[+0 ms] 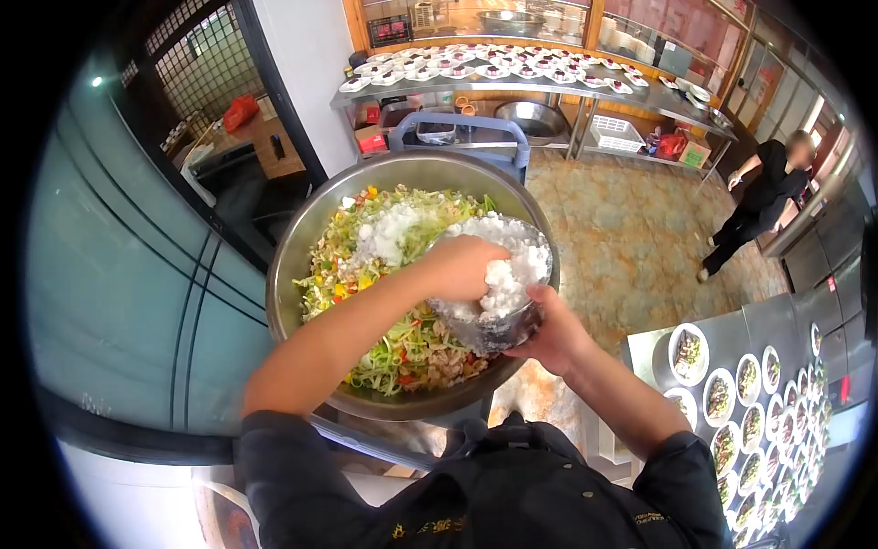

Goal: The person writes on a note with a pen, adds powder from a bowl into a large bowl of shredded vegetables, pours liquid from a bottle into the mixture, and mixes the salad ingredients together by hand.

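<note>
A large steel basin (291, 229) holds a mix of shredded green vegetables (393, 357) with red and yellow bits and small pale crumbly pieces. White powder (389, 233) lies heaped on top of the mix. Over the basin's right side, a smaller metal bowl (489, 334) is tilted, holding clumpy white powder (517, 274). My right hand (553, 334) grips this bowl at its lower right side. My left hand (468, 267) is inside the bowl with its fingers curled into the powder; the fingertips are hidden.
The basin rests on a cart with a blue-grey handle (457, 119). Behind, a steel table (366, 93) bears many small white plates. At lower right, plated dishes (718, 393) cover a metal counter (649, 352). A person in black (768, 188) stands at right. A glass panel (137, 274) is at left.
</note>
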{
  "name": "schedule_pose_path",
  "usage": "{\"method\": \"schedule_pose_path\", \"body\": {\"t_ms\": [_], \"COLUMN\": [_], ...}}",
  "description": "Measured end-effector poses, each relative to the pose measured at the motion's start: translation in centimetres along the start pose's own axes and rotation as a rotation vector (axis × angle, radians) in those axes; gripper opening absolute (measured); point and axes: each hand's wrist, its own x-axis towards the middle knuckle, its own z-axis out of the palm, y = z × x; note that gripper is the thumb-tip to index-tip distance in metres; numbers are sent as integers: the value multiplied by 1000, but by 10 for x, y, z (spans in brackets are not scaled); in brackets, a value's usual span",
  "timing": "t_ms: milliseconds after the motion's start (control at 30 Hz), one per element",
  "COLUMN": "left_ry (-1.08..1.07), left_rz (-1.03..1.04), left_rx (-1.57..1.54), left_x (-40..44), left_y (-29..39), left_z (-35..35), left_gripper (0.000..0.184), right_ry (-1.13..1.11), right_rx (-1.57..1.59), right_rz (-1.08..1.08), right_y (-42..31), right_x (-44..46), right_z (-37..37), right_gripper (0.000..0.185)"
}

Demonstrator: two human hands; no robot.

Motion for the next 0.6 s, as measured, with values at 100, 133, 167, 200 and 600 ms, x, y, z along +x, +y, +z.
{"method": "schedule_pose_path", "body": {"t_ms": [100, 133, 167, 200, 600], "left_ry": [82, 89, 97, 131, 509], "left_rz": [-33, -66, -102, -205, -441], "left_rx": [-262, -322, -381, -427, 99], "left_x": [5, 2, -3, -11, -21], "left_y": [-16, -18, -19, -16, -167], "left_z": [-21, -37, -56, -74, -99], "left_gripper": [63, 63, 63, 61, 37], "right_ry": [-31, -25, -22, -18, -39], "right_rx": [-19, -44, -68, -66, -10], "right_rz": [-60, -80, -97, -84, -84], "right_y": [-1, -4, -4, -3, 5], "right_x": [-4, -11, -15, -17, -54], "right_z": [-3, 0, 1, -2, -18], "right_gripper": [85, 86, 88, 89, 85]}}
